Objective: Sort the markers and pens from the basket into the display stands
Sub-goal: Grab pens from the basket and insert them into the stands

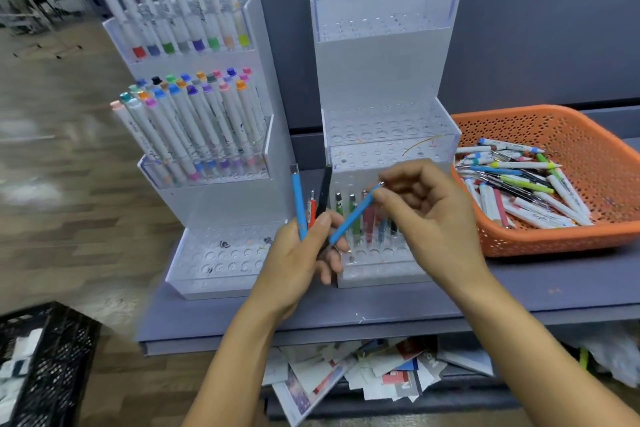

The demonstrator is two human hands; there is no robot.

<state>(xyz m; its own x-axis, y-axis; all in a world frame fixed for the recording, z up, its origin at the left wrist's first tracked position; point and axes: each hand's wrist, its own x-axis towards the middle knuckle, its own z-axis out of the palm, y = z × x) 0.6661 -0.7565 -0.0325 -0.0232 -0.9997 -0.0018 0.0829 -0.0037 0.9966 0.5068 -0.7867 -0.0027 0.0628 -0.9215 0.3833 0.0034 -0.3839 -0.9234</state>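
Note:
My left hand grips a bunch of pens: a blue one, a red one and a black one, upright. My right hand pinches the top end of another blue pen, which slants down to the left over the lowest tier of the right display stand. Several pens stand in that tier's holes. The left display stand holds many white markers with coloured caps. The orange basket at right holds a pile of markers and pens.
Both stands and the basket sit on a grey shelf against a dark wall. Loose papers lie on the shelf below. A black mesh crate stands at lower left on the wooden floor.

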